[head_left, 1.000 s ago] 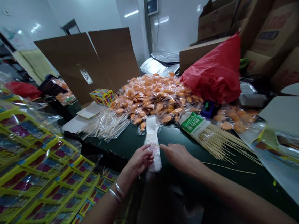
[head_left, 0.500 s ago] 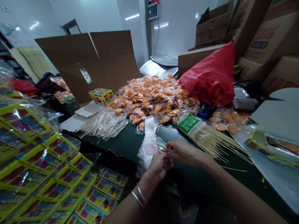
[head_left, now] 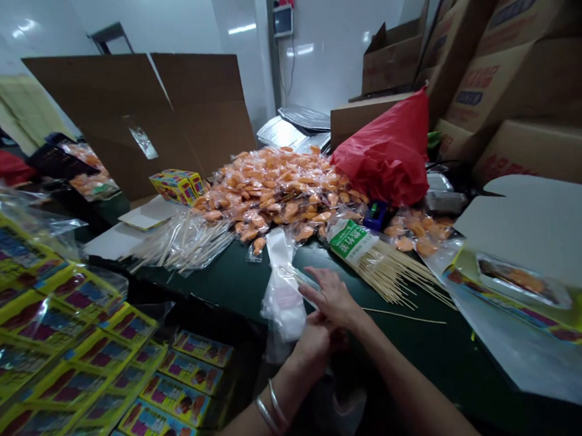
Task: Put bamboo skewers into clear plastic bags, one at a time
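Observation:
My left hand (head_left: 312, 344), with two thin bangles on the wrist, grips the lower part of a long clear plastic bag bundle (head_left: 283, 305) over the dark green table (head_left: 236, 281). My right hand (head_left: 333, 301) lies across it, fingers spread beside a thin wooden skewer (head_left: 302, 278). Whether the right hand holds the skewer is hidden. Just beyond the hands, a bundle of bamboo skewers (head_left: 373, 259) with a green-labelled wrapper rests on the table. A heap of orange items in clear wrappers (head_left: 274, 192) lies further back.
Yellow printed cards in plastic (head_left: 155, 410) are stacked at the left front. A red plastic bag (head_left: 389, 161) sits beside the orange heap. Bagged sticks (head_left: 183, 242) lie at the table's far left. Cardboard boxes (head_left: 525, 75) rise behind and right.
My hands have drawn together, the right now crossing over the left. The clear bag has loosened and spread. The whole scene has shifted left in view as my head turned.

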`<action>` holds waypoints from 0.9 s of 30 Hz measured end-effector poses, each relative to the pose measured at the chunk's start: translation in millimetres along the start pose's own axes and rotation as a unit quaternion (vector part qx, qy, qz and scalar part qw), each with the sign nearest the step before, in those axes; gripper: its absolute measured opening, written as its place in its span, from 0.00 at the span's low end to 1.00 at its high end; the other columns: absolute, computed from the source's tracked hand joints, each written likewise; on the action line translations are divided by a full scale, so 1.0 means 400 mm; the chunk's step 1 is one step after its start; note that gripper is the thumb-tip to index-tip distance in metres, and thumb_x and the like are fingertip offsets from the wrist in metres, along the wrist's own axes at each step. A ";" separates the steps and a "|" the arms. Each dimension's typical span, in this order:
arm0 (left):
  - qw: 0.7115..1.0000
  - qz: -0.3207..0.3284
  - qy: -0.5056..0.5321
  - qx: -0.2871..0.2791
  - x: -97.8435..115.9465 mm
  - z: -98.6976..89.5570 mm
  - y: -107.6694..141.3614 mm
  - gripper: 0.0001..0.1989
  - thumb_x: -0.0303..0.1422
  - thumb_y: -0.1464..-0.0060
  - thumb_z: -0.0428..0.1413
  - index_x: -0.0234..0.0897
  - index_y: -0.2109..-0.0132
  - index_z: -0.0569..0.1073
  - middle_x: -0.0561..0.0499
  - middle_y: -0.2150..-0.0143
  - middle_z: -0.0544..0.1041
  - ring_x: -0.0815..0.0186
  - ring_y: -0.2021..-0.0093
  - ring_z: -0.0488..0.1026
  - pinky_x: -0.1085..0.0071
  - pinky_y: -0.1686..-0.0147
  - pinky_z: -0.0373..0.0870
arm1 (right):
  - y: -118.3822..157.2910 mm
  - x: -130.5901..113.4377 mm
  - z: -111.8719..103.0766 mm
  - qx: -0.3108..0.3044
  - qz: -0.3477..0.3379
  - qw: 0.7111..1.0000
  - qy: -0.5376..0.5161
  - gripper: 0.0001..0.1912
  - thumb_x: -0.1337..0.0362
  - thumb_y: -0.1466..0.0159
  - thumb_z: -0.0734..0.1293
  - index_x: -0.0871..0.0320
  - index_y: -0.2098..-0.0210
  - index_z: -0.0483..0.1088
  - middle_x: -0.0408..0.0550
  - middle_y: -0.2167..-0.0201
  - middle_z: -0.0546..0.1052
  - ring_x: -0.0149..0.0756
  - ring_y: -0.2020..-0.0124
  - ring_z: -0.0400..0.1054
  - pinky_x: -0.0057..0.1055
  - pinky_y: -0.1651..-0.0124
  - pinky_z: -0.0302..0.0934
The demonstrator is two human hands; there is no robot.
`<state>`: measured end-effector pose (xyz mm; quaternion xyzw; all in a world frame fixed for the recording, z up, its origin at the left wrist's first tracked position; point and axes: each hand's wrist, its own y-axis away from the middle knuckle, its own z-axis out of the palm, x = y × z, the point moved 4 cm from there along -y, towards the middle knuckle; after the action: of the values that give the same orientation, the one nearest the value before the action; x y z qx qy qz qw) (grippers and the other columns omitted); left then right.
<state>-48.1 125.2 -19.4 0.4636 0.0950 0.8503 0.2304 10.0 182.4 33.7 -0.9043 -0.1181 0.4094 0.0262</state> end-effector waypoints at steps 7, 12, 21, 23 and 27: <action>1.000 0.012 0.011 0.008 0.043 -0.031 0.029 0.14 0.38 0.58 0.62 0.35 0.74 0.65 0.59 0.85 0.62 0.75 0.84 0.60 0.76 0.81 0.55 | -0.056 0.017 -0.060 -0.038 -0.016 0.997 -0.068 0.18 0.54 0.37 0.59 0.62 0.62 0.70 0.45 0.68 0.73 0.32 0.66 0.66 0.26 0.64 0.59; 0.999 0.038 -0.014 0.023 0.056 -0.047 0.037 0.17 0.42 0.56 0.60 0.35 0.76 0.63 0.59 0.86 0.60 0.75 0.86 0.58 0.76 0.82 0.53 | 0.014 0.012 -0.101 -0.119 -0.029 0.992 -0.038 0.20 0.52 0.37 0.59 0.61 0.77 0.68 0.38 0.81 0.63 0.27 0.77 0.57 0.24 0.75 0.49; 0.999 0.028 -0.029 0.006 0.049 -0.066 0.065 0.18 0.39 0.59 0.63 0.36 0.74 0.62 0.59 0.84 0.63 0.75 0.83 0.60 0.77 0.81 0.55 | 0.035 -0.011 -0.048 -0.133 0.003 0.990 -0.052 0.07 0.67 0.44 0.63 0.62 0.75 0.71 0.42 0.81 0.73 0.28 0.78 0.63 0.23 0.75 0.54; 0.998 0.029 -0.047 0.005 0.051 -0.069 0.070 0.17 0.37 0.60 0.64 0.36 0.74 0.62 0.58 0.84 0.64 0.74 0.83 0.61 0.77 0.80 0.56 | 0.025 -0.013 -0.066 -0.105 -0.001 0.994 -0.037 0.06 0.70 0.47 0.62 0.62 0.74 0.71 0.42 0.80 0.73 0.28 0.78 0.63 0.23 0.75 0.54; 0.999 0.021 -0.039 0.027 0.056 -0.077 0.079 0.17 0.35 0.62 0.63 0.37 0.76 0.60 0.60 0.85 0.61 0.75 0.84 0.60 0.77 0.81 0.54 | -0.007 -0.030 -0.119 -0.057 -0.015 0.998 0.005 0.08 0.71 0.48 0.61 0.60 0.72 0.72 0.40 0.80 0.70 0.27 0.79 0.60 0.23 0.76 0.51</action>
<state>-93.8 109.7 -7.9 0.5042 0.0998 0.8333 0.2035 37.4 184.8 74.7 -0.9045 -0.1545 0.3971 -0.0188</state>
